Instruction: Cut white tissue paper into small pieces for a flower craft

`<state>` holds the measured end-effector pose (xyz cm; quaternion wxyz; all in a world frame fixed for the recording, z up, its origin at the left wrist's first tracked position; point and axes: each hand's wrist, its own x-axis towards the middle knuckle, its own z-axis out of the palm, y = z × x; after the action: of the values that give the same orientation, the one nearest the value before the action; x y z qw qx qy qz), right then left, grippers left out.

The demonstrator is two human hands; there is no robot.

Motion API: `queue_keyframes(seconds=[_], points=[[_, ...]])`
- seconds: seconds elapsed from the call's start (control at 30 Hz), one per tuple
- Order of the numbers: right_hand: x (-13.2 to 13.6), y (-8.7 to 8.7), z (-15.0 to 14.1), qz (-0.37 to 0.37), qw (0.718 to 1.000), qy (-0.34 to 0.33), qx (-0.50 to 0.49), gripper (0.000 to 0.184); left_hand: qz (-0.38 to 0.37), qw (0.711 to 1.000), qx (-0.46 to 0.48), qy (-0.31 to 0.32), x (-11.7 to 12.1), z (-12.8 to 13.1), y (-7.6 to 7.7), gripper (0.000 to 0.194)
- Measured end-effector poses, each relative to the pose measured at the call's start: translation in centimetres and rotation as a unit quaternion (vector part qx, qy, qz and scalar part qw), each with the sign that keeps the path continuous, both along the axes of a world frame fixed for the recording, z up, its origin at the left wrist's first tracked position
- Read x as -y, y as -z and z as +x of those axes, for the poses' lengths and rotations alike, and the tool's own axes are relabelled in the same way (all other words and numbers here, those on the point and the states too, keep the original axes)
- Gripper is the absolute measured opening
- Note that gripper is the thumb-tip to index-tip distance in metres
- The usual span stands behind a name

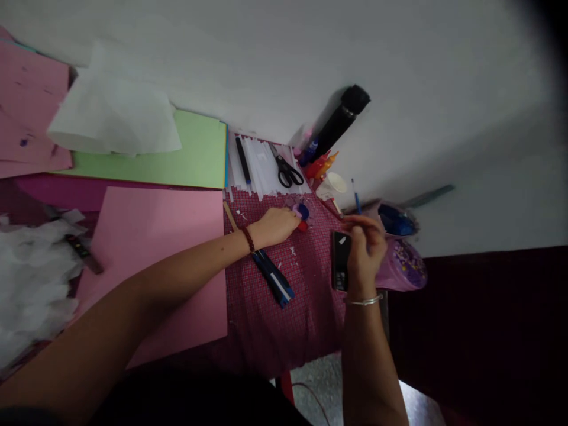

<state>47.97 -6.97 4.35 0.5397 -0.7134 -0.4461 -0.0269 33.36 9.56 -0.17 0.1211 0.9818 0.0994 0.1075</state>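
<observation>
My left hand [277,228] reaches to a small clear palette with blue paint [303,211] and red paint [303,226] in it. Its fingers are closed at the palette's near edge. To the right, my right hand [366,248] pinches a thin dark red stick [331,209], which looks like a paintbrush; its tip points toward the palette. Partly behind the right hand lies a dark phone [341,254]. A large pink sheet [177,236] lies under my left forearm, and a blue stapler-like tool [274,278] lies below the left wrist.
White paper strips [261,168] carry black scissors [289,173] and a black marker [242,160]. By the wall stand a black bottle [339,124], paint bottles [317,167] and a white cup [335,184]. A tissue roll [115,112] and crumpled white paper [35,278] are at left.
</observation>
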Motion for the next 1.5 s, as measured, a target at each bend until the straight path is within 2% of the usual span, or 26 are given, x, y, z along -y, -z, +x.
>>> queue_keyframes(seconds=[0.13, 0.27, 0.43, 0.6, 0.77, 1.27, 1.33, 1.4, 1.5], points=[[3.2, 2.9, -1.7, -0.136, 0.985, -0.039, 0.099, 0.031, 0.007, 1.000, 0.004, 0.009, -0.1, 0.0, 0.4, 0.023], [4.1, 5.8, -2.5, -0.243, 0.953, -0.041, 0.174, 0.034, 0.019, 1.000, 0.009, 0.010, -0.1, 0.0, 0.8, 0.020], [3.0, 6.5, -3.2, -0.314, 0.918, -0.037, 0.240, 0.038, 0.037, 0.999, 0.015, 0.014, -0.2, 0.2, 1.2, 0.020], [1.8, 6.6, -3.6, -0.344, 0.900, -0.035, 0.265, 0.044, 0.044, 0.999, 0.016, 0.019, -0.3, 0.4, 1.6, 0.021], [1.6, 6.9, -3.7, -0.356, 0.896, -0.029, 0.264, 0.046, 0.036, 0.999, 0.007, 0.023, -0.2, 0.3, 1.1, 0.020], [1.8, 7.3, -3.4, -0.312, 0.922, -0.024, 0.227, 0.047, 0.028, 0.999, 0.033, 0.013, 0.4, 0.0, 0.0, 0.026], [1.8, 7.5, -3.2, -0.298, 0.927, -0.021, 0.225, 0.047, 0.021, 0.997, 0.079, 0.004, 0.3, -0.2, -0.7, 0.025], [1.8, 7.6, -3.1, -0.279, 0.934, -0.014, 0.224, 0.048, 0.009, 0.987, 0.159, -0.015, 0.1, -0.6, -2.3, 0.025], [1.9, 7.7, -2.8, -0.239, 0.944, 0.003, 0.228, 0.047, -0.001, 0.954, 0.295, -0.055, -0.3, -2.1, -6.8, 0.028]])
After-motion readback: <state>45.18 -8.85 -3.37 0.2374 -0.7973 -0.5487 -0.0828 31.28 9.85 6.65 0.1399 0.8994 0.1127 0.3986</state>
